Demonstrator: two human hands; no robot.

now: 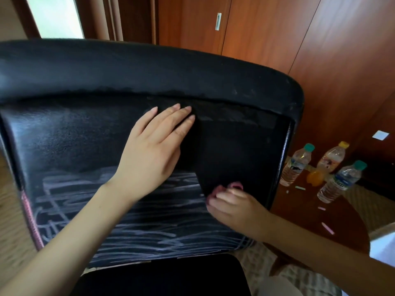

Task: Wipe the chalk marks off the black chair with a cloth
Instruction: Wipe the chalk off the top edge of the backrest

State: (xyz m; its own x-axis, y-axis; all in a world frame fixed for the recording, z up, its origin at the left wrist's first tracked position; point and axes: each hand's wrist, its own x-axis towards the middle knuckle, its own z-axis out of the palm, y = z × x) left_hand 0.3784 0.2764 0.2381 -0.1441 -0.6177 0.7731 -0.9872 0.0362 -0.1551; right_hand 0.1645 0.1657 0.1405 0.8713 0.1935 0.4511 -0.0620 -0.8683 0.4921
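The black chair's backrest [64, 142] fills the view, and white and pink chalk marks [136, 221] cover its lower half. A black cloth [237, 150] lies flat against the upper right of the backrest. My left hand [156, 150] presses on the cloth's upper left part with straight fingers. My right hand [233, 208] is blurred; its curled fingers pinch the cloth's lower left corner, where a small pink bunch [236, 185] shows. The backrest above the chalk looks smeared and grey.
The chair's black seat [162, 276] is at the bottom. To the right stands a round wooden table [303, 212] with three plastic bottles [297, 165], an orange thing and loose chalk pieces [328, 228]. Wooden wardrobe doors [267, 35] rise behind.
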